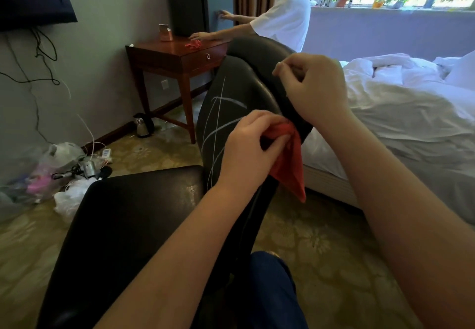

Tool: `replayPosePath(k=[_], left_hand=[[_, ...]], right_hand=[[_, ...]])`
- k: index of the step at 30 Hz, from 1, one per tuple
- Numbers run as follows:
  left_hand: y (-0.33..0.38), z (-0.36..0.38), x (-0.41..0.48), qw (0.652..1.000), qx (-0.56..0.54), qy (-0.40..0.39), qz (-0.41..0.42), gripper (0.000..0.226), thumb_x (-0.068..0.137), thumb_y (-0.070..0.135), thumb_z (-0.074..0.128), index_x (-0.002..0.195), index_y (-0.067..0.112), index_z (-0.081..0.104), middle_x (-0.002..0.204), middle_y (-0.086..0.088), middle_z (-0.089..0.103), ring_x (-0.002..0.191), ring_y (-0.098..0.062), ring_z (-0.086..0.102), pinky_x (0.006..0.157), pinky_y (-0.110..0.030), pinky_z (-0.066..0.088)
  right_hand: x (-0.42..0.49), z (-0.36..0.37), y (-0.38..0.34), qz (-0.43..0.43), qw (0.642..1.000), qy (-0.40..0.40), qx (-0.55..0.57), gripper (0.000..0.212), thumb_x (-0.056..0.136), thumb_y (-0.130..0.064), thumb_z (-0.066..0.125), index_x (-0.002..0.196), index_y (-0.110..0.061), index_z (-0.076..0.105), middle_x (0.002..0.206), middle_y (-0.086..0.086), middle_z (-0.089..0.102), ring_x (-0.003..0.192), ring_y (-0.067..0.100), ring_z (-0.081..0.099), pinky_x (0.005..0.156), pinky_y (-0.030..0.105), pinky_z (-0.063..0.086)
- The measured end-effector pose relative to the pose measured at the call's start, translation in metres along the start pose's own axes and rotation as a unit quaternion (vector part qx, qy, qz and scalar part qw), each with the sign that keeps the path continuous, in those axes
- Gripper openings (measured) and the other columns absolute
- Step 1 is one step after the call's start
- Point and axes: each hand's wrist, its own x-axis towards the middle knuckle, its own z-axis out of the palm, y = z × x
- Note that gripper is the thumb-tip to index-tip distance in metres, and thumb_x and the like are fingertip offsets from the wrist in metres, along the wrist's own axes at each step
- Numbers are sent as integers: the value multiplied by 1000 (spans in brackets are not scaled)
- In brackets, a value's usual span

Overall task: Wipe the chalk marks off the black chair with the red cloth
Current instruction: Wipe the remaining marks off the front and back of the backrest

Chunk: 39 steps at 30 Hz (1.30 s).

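Note:
The black chair [133, 225] stands in front of me, its backrest rising to the upper middle. White chalk marks [218, 120] cross the inner face of the backrest. My left hand [249, 146] grips the red cloth [290, 166] at the backrest's right edge, and the cloth hangs down from it. Just above, my right hand [313, 87] hovers over the top edge of the backrest with fingers curled and fingertips pinched together; whether it holds anything is not visible.
A wooden side table [177, 56] stands behind the chair, with a person in a white shirt [285, 17] leaning over it. A bed with white sheets [411, 107] fills the right. A kettle [142, 125], bags and cables [64, 169] litter the floor at left.

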Motion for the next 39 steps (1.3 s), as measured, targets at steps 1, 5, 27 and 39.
replayPosePath(k=[1,5,27,39], left_hand=[[-5,0,-9,1000,0,2,-3,26,84,10,73,109,15,70,113,7,64,108,-5,58,97,-23,48],[-35,-6,-53,999,32,-14,-38,27,81,8,75,106,17,70,113,8,64,110,-7,59,95,-32,51],[-44,-13,-67,994,104,-24,-33,25,83,9,72,105,21,70,112,10,64,108,-6,57,93,-43,52],[8,2,2,999,34,21,26,24,88,6,68,111,11,68,111,0,67,106,-13,61,95,-31,51]], right_hand=[[0,0,0,3,1000,0,-1,26,95,-30,56,93,-16,77,64,-5,56,64,17,54,62,25,41],[0,-1,1,9,1000,-4,6,24,96,-29,56,96,-17,77,67,-7,57,64,12,53,58,4,29],[0,0,1,11,1000,-12,6,25,97,-30,55,99,-17,77,69,-8,58,56,6,47,60,7,31],[-2,1,-1,7,1000,-4,1,24,96,-30,55,96,-18,77,74,2,71,65,15,59,66,26,47]])
